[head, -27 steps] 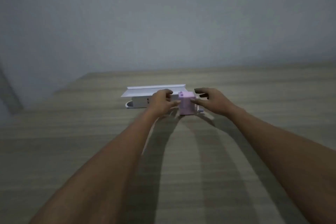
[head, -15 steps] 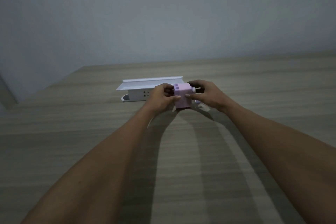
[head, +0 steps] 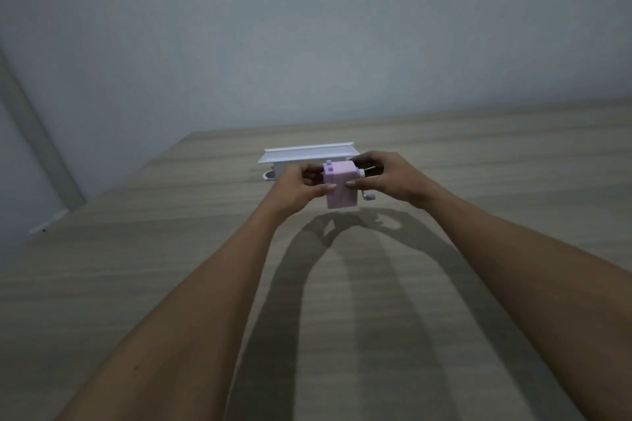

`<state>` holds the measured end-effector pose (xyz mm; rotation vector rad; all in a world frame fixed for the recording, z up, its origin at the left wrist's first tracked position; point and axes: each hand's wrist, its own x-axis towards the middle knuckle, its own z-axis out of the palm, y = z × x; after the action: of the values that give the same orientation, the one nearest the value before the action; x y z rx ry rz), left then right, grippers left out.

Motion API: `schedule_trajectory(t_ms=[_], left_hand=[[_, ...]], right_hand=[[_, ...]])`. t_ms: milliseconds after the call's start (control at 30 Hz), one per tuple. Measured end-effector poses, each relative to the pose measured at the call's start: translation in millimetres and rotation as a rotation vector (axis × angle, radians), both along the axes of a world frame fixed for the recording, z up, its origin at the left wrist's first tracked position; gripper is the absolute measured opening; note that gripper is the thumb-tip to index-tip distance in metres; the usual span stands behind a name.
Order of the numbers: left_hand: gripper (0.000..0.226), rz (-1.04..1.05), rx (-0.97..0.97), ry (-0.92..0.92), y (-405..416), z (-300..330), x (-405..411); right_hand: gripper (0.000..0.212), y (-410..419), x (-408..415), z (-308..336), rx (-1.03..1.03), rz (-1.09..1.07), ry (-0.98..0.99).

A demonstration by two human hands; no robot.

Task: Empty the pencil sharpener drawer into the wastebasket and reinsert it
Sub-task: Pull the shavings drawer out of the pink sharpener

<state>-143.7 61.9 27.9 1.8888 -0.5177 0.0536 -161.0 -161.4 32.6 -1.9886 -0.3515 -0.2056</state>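
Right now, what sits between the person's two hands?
In the head view, the pink pencil sharpener sits between the left hand and right hand, gripped by both above the table.

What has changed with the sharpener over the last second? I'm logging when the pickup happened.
Both hands closed on the pink pencil sharpener and lifted it off the table toward the person; the left hand grips one side, the right hand the crank side. The white power strip behind stayed put, and no drawer has visibly come out.

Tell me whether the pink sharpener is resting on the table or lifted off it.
Lifted. The pink sharpener is gripped between left hand and right hand, its shadow cast separately on the table below.
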Motion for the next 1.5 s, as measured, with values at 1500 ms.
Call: schedule_trajectory(t_ms=[1500], left_hand=[[0.079, 0.056, 0.047, 0.174, 83, -48, -91]], right_hand=[[0.073, 19, -94, -37, -0.113, -0.028, 0.101]])
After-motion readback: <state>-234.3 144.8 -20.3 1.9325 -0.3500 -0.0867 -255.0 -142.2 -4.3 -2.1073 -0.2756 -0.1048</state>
